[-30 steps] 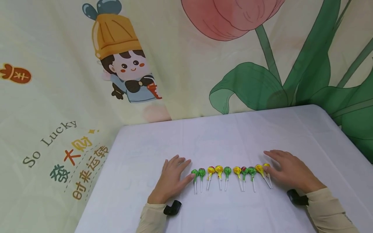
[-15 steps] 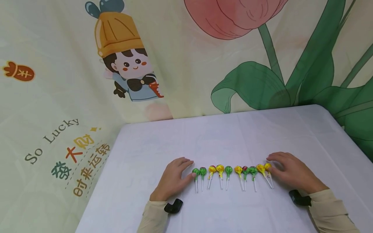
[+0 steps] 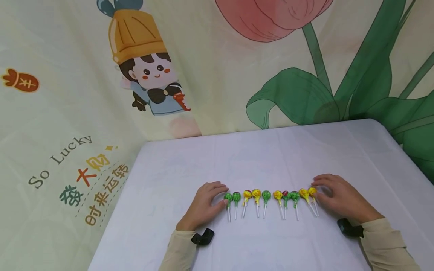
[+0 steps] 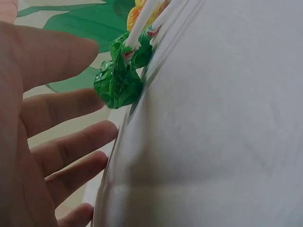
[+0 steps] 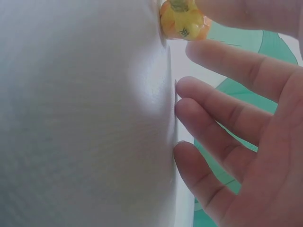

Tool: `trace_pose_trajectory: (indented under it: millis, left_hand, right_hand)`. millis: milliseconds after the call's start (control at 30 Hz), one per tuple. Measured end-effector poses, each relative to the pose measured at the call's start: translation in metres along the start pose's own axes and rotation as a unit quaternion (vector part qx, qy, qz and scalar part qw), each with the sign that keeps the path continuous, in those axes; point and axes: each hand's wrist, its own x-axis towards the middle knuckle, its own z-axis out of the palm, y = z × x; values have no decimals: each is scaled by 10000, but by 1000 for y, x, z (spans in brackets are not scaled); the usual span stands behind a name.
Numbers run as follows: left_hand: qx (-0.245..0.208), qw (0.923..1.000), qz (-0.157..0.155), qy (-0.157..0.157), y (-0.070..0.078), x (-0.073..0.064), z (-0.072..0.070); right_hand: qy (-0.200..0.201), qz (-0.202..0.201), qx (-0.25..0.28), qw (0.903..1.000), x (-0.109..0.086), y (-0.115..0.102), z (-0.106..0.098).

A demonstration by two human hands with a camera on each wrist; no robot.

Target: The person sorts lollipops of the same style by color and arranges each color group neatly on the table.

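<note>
Several wrapped lollipops lie in a row on the white table, their sticks toward me. At the row's left end my left hand [image 3: 205, 205] stands beside a green lollipop [image 3: 228, 197], thumb and fingers spread around its near side; in the left wrist view the green wrapper [image 4: 118, 85] shows close to the thumb and index finger. My right hand [image 3: 342, 197] is at the other end, its thumb by a yellow lollipop [image 3: 312, 191]. The right wrist view shows that yellow wrapper [image 5: 184, 21] by the thumb, the fingers loosely bent. Whether either thumb touches a wrapper, I cannot tell.
Between the hands lie more yellow lollipops [image 3: 256, 194] and green lollipops [image 3: 266, 195], with small gaps between groups. The white tablecloth [image 3: 203, 162] runs back to a patterned curtain [image 3: 217, 75]. A black wrist camera [image 3: 203, 237] sits on the left wrist, another black camera [image 3: 350, 228] on the right.
The fingers of both hands have drawn in slightly toward the end lollipops. The lollipops keep their places in the row; the head view has shifted a little.
</note>
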Motion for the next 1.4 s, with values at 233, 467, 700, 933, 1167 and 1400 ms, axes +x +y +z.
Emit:
trace_pose_trajectory:
  millis: [233,467,700,933,1167,1400]
  left_hand:
    - [38,10000,-84,-24,4,5,-1]
    - [174,9989,-361,-243,12,12,2]
    - [127,9993,-214,-291,22,22,7]
    - [-41,9988,-201,-434,28,30,13]
    - [9,9980,-174,-610,33,40,18]
    - [197,9981,-123,-573,37,38,20]
  right_hand:
    - [120,-34,-27,9999,1,-1,0]
    - [29,130,-97,9999,-1,-4,0]
    - [62,139,-181,9997,-3,-5,1]
    - [87,165,-151,9997,-2,-9,1]
    - [216,300,-93,9993,0,-12,0]
    - [286,314,-48,9991,1,-14,2]
